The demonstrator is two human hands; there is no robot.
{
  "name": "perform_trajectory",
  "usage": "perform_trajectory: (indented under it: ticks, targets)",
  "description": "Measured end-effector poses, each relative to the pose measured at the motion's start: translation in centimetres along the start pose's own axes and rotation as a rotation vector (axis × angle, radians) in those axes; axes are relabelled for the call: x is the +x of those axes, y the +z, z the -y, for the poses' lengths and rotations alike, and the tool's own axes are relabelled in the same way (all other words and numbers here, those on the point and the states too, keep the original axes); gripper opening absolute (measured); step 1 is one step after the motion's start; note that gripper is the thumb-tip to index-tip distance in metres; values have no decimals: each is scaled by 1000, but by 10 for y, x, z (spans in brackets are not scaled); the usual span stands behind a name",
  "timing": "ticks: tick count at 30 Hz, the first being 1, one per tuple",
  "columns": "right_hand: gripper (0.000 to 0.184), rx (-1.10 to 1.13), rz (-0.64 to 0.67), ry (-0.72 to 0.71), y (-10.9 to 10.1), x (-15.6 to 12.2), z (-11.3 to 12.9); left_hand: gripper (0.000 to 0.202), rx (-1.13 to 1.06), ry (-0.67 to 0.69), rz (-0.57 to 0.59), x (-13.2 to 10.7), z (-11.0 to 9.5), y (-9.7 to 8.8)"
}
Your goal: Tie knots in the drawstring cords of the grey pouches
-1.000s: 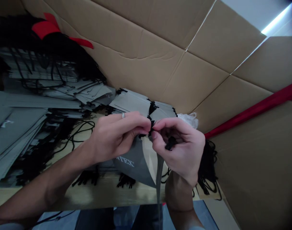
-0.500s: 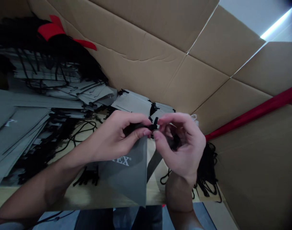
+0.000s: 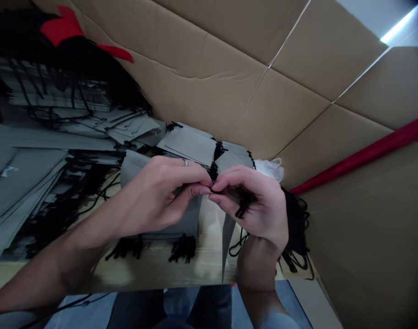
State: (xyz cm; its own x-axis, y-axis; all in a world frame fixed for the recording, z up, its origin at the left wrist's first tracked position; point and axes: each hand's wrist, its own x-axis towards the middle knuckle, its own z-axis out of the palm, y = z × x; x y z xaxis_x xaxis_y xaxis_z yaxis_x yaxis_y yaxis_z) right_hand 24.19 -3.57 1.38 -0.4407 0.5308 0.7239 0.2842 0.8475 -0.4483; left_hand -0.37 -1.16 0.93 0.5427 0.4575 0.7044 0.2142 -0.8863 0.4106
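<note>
My left hand (image 3: 168,192), a ring on one finger, is closed in a pinch. Its fingertips meet those of my right hand (image 3: 255,201) over a small dark bit of black cord. More black cord (image 3: 241,209) shows inside the curled fingers of my right hand. Below the hands a grey pouch (image 3: 227,242) hangs nearly edge-on; its top is hidden behind my right hand. Behind my left hand lies a pile of grey pouches (image 3: 191,217), with black cord ends (image 3: 183,248) sticking out at its front.
Stacks of grey pouches (image 3: 34,169) fill the left side, under a black cord bundle with a red band (image 3: 61,31). More pouches (image 3: 188,141) lie by the cardboard wall (image 3: 202,50). Black cords (image 3: 296,228) and a clear plastic bag (image 3: 272,169) are at right. A red strip (image 3: 360,153) crosses the wall.
The printed grey pouch that hung below my left hand has swung round, and a grey pouch now hangs edge-on further right. The fingertips of both hands have come together.
</note>
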Motion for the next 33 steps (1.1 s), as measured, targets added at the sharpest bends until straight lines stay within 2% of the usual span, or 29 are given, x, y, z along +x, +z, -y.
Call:
perform_trajectory:
  ticks: [9,14,16,21,25,33]
  targets:
    - [28,85,-203,-114,8,1,-3,23,-116,25,-38,1,-2,-9]
    - [34,23,-147,-30,4,1,-1,18,-3,16,-91,-3,-5,-7]
    - [37,12,-108,-44,3,1,-1,16,36,24,-82,-5,-5,-6]
    - [26,32,-105,-53,4,2,-1,14,70,56,-35,-6,-3,-3]
    - [21,4,-137,-31,4,4,0,23,93,101,-11,-3,1,0]
    - [19,108,-290,12,14,2,-3,27,42,158,-223,-2,7,6]
